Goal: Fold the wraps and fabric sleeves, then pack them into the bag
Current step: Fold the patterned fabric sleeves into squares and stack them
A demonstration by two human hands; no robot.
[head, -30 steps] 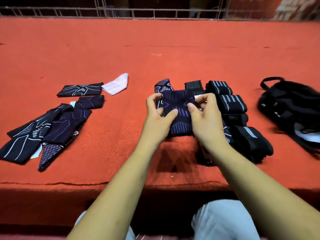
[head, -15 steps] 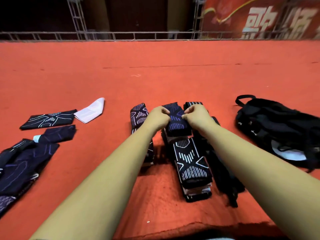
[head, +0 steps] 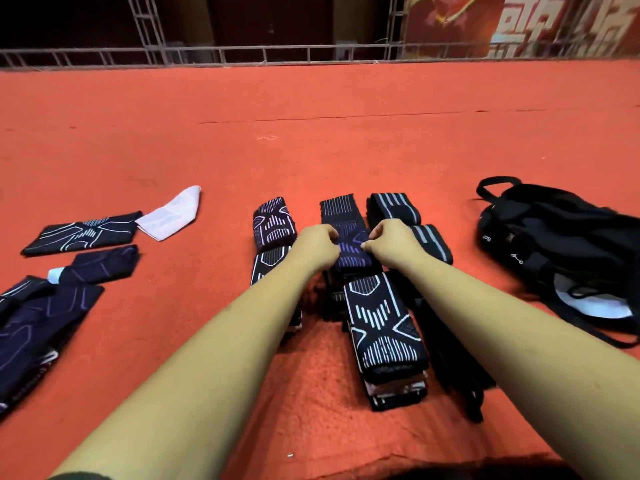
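Both hands are clamped on one folded purple-lined sleeve [head: 353, 251]: the left hand [head: 317, 244] grips its left edge and the right hand [head: 391, 242] its right edge, fingers curled down onto the cloth. The sleeve sits in the middle row of folded pieces, between a striped wrap [head: 341, 209] beyond it and a white-patterned stack [head: 381, 327] nearer the person, its long axis running away from the person along that row. The bag [head: 561, 251] lies well apart to the right, nearer the right hand; the unfolded sleeves [head: 45, 317] lie to the left on the red carpet [head: 346, 150], nearer the left hand. One second earlier the sleeve was held close in front of the person; half a second earlier it had reached its present place. Since then the hands have drawn slightly apart, baring more of the purple pattern. Judgement: placement appears nearly complete.
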